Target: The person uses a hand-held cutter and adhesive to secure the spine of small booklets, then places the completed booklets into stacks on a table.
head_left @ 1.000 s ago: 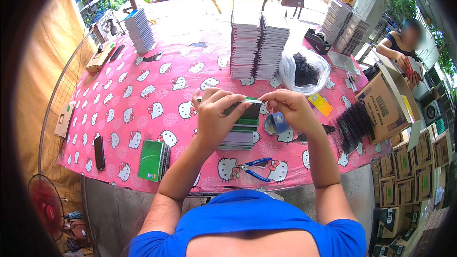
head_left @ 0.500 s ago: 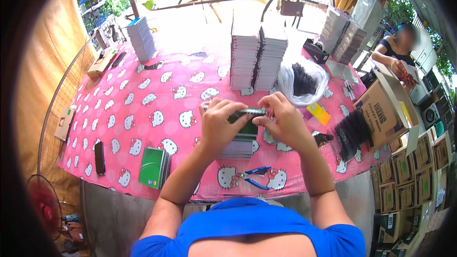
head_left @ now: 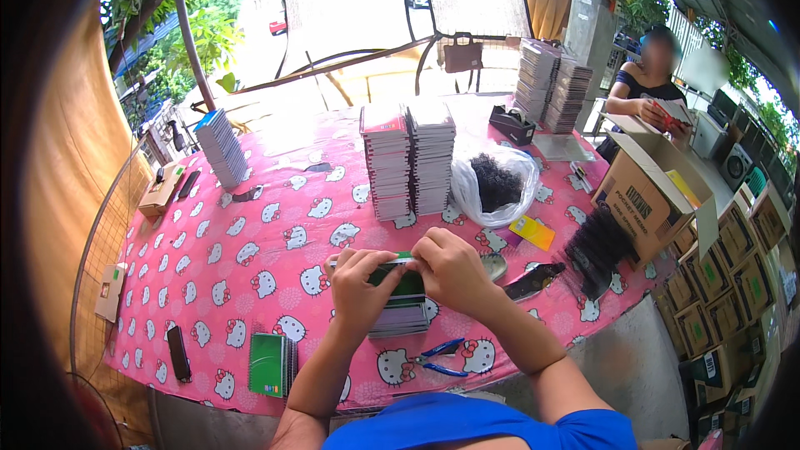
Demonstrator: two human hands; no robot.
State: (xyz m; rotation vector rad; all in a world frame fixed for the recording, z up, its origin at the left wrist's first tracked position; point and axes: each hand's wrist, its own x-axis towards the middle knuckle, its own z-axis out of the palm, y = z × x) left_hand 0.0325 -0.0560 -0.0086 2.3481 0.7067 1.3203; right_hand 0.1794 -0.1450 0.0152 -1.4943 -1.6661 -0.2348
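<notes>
In front of me, both hands work on a notebook (head_left: 403, 257) seen nearly edge-on, with a green strip of cover showing. My left hand (head_left: 358, 287) is closed around its left part, thumb on the near side. The fingers of my right hand (head_left: 450, 273) pinch at the right end of its upper edge; what lies under the fingertips is hidden. Just below the hands is a short stack of green-covered notebooks (head_left: 400, 318). Blue-handled pliers (head_left: 442, 358) lie spread on the pink cloth nearer to me. Left of my forearm sits another pile of green spiral notebooks (head_left: 268, 363).
Two tall notebook stacks (head_left: 387, 171) stand beyond my hands, beside a white plastic bag (head_left: 517, 208) of black coils. More black coils (head_left: 597, 250) lie near an opened carton (head_left: 640, 192). A phone (head_left: 177, 354) is at left. A person (head_left: 654, 87) sits far right holding something red and white.
My view has tilted up and shifted, so the table and hands sit lower in the picture. Both hands keep hold of the notebook, my right fingers now closer to my left hand.
</notes>
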